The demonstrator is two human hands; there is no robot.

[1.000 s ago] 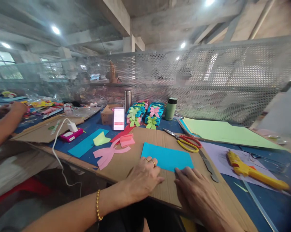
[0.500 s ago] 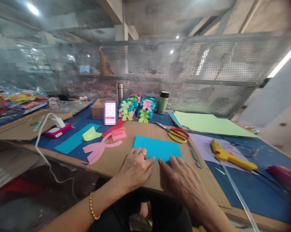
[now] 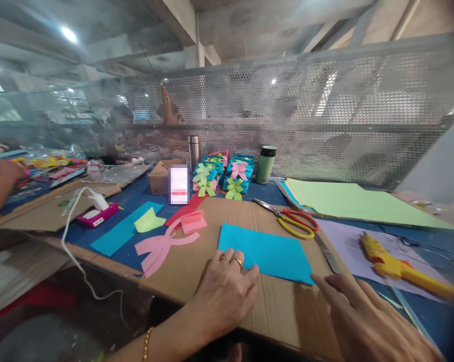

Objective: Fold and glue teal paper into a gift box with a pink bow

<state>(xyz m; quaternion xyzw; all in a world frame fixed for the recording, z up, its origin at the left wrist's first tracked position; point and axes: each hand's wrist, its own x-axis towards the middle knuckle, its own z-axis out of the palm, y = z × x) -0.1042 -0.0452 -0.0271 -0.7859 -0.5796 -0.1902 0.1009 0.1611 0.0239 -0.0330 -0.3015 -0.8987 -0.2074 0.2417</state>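
Observation:
A blue sheet of paper (image 3: 267, 251) lies flat on a brown cardboard mat (image 3: 245, 211) before me. My left hand (image 3: 229, 284) presses on its near left edge, fingers curled against the paper; the fingertips are partly hidden. Past the sheet's near right corner, my right hand (image 3: 366, 317) is spread above the mat, its index finger close to that corner; whether they touch I cannot tell. Scissors (image 3: 293, 222) with red and yellow handles lie beyond the sheet. A metal blade (image 3: 328, 254) rests between the sheet and my right hand.
On the right, a yellow hot glue gun (image 3: 396, 266) lies on purple paper (image 3: 336, 236). Green sheets (image 3: 355, 201) are stacked behind. Pink cutouts (image 3: 161, 246) and a power strip (image 3: 98, 215) sit left. Paper-flower pieces (image 3: 238, 173) and a green tumbler (image 3: 266, 166) stand behind. Another person's hand (image 3: 8, 176) shows far left.
My right hand has left the sheet's near edge and moved right, its fingers spreading. My left hand remains on the paper. The view has shifted slightly.

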